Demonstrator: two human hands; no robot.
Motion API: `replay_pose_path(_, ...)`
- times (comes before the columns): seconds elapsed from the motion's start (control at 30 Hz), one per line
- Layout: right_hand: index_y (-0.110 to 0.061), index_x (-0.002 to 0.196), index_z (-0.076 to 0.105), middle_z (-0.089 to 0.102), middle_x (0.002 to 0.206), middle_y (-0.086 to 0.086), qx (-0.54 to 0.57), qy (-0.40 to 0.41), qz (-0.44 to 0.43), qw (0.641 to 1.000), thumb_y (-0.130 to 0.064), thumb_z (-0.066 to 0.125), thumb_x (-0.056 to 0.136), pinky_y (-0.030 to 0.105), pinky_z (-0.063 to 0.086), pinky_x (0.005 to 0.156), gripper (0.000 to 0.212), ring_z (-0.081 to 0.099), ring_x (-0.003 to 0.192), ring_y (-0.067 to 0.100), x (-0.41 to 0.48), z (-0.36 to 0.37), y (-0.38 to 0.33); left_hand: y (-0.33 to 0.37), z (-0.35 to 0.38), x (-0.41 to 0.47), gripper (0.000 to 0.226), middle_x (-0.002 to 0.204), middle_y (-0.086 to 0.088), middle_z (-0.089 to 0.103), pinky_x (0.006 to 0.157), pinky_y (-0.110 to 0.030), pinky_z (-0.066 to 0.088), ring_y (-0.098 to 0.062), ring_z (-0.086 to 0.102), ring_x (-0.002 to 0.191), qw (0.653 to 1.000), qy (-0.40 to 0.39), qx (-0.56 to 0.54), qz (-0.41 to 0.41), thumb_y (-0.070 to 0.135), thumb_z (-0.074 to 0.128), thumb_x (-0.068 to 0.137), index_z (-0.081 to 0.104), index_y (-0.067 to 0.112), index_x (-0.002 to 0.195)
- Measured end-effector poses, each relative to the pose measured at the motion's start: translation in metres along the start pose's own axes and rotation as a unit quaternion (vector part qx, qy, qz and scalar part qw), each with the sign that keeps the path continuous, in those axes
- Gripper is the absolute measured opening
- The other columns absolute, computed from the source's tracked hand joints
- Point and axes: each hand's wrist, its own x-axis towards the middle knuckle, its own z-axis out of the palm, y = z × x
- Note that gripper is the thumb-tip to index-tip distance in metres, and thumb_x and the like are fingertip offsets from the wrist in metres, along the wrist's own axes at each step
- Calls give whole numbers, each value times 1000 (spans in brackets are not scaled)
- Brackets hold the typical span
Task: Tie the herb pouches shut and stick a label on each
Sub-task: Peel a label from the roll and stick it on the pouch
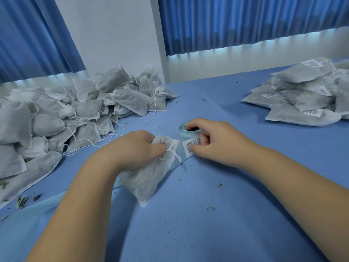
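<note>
**Passage: centre lane and near right**

Left side is walled off, as I see it. The pile (56,114) runs from the far wall down to the near edge, and its loose strings (154,110) trail onto the table (226,214). The labelled stack (306,95) blocks the far right. An open lane runs between them back to the wall. Mid-table is taken: left hand (139,146) on the pouch (149,178), right hand (213,140) at the roll (189,132). There is wide bare cloth right of the roll and across the foreground, with scattered crumbs (220,185).
</note>
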Motion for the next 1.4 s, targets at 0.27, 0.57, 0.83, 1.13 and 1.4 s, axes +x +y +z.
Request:
replay_pose_path(0.27, -33, 104, 60, 53, 59, -12, 2, -43, -7, 999, -25, 64, 84, 21, 39, 58, 21, 51, 56, -3, -3, 14, -13, 0, -3, -2, 32, 72, 2, 59, 56, -29, 35, -15, 53, 64, 1000, -3, 0, 17, 44, 61, 84, 62, 12, 83)
replay_pose_path(0.57, -23, 71, 58, 55, 54, -12, 81, 18, 42, 996, -25, 67, 83, 31, 53, 60, 15, 56, 52, 5, -2, 18, -15, 8, -3, -9, 30, 70, 1, 54, 54, -29, 33, -15, 49, 62, 999, 14, 34, 38, 41, 58, 85, 50, 16, 70)
replay_pose_path(0.83, -19, 67, 63, 62, 55, -5, 112, 16, 84, 990, -15, 63, 80, 41, 58, 65, 13, 59, 53, 10, -2, 15, -20, 8, -3, -9, 30, 68, 2, 53, 53, -29, 31, -14, 49, 61, 999, 6, 37, 38, 41, 56, 85, 50, 16, 70)
replay_pose_path(1.13, -21, 74, 64, 68, 59, 4, 148, 12, 121, 982, 5, 52, 79, 40, 60, 65, 29, 68, 58, 23, -2, 16, -21, 5, -1, -6, 29, 71, 4, 55, 54, -29, 32, -12, 50, 64, 999, -9, 44, 25, 43, 57, 86, 54, 17, 74)
replay_pose_path(1.4, -13, 80, 54, 70, 61, 11, 154, 17, 179, 972, 4, 54, 75, 41, 58, 63, 18, 63, 49, 20, -3, 11, -24, -5, -3, 1, 34, 73, 3, 60, 59, -29, 37, -16, 54, 67, 1000, -28, 6, -2, 45, 62, 82, 65, 11, 87)
